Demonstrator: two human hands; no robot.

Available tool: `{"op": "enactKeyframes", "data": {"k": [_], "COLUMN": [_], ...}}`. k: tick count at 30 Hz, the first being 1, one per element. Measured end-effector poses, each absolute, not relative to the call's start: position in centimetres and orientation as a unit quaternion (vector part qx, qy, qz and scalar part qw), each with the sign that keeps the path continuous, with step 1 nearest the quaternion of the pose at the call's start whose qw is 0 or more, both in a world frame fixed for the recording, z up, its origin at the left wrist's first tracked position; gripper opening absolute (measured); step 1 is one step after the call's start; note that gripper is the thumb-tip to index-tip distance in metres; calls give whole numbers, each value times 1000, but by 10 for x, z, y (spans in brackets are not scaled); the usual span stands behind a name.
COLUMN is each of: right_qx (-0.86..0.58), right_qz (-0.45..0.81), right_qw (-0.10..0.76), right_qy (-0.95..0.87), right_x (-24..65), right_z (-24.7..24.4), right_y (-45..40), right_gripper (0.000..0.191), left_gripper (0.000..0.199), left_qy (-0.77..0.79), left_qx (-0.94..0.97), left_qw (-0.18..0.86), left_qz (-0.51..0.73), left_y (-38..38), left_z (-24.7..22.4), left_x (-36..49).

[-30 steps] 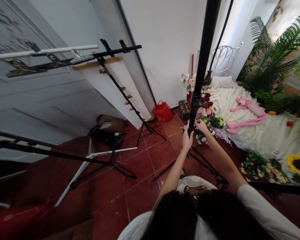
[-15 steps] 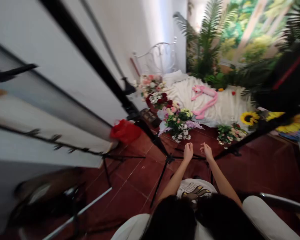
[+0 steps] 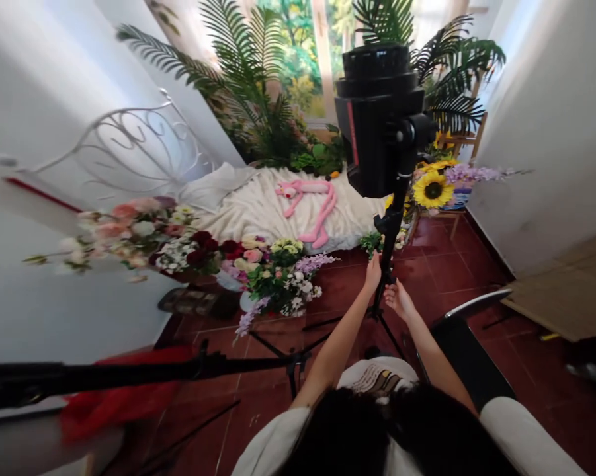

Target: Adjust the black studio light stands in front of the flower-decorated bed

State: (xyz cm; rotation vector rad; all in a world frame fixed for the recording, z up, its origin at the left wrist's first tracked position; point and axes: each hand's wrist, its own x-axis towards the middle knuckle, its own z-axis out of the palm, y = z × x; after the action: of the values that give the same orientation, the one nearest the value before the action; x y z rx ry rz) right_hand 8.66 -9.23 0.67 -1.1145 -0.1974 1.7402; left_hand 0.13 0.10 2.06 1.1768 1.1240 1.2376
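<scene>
red floor tiles (image 3: 441, 268) were bordered by cream cloth (image 3: 258, 198), on which a pink plush toy (image 3: 318, 188) was laid. a black stand (image 3: 388, 244), topped by a black fixture (image 3: 382, 132), was set on the tiles and touched by the left hand (image 3: 373, 272); whether it was gripped could not be told. the right hand (image 3: 400, 301) was held just beside the stand, half curled, any contact unclear.

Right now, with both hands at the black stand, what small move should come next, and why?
Probably close the left hand firmly around the pole before using the right hand. The bulky black head sits atop the pole, so steadying it seems wise; the left hand is at the pole and the right is close by, its contact unclear.
</scene>
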Motion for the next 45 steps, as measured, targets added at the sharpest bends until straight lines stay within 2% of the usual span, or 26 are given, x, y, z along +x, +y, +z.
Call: {"op": "enactKeyframes", "data": {"k": [4,7,15,25,28,36,45], "right_qx": [-324,-202,-86,-34,-25,-192,-180], "right_qz": [796,812,805,794,800,790,795], "right_qw": [512,547,574,571,571,566,569], "right_qy": [-16,23,126,208,180,135,105], "right_x": [86,87,92,92,93,87,86], "right_z": [16,20,19,12,9,10,10], "right_y": [-93,-93,-90,-87,-86,-79,-80], "right_gripper": [26,14,24,27,24,28,25], "left_gripper": [73,71,61,52,51,52,51], "left_qy": [422,414,409,424,428,444,414], "left_qx": [433,389,362,348,351,371,365], "left_qw": [598,622,635,611,606,584,594], "left_qz": [527,539,545,571,572,570,585], "left_y": [8,11,13,13,14,17,16], "left_z": [38,43,45,46,42,35,36], "left_x": [18,24,27,30,31,33,33]}}
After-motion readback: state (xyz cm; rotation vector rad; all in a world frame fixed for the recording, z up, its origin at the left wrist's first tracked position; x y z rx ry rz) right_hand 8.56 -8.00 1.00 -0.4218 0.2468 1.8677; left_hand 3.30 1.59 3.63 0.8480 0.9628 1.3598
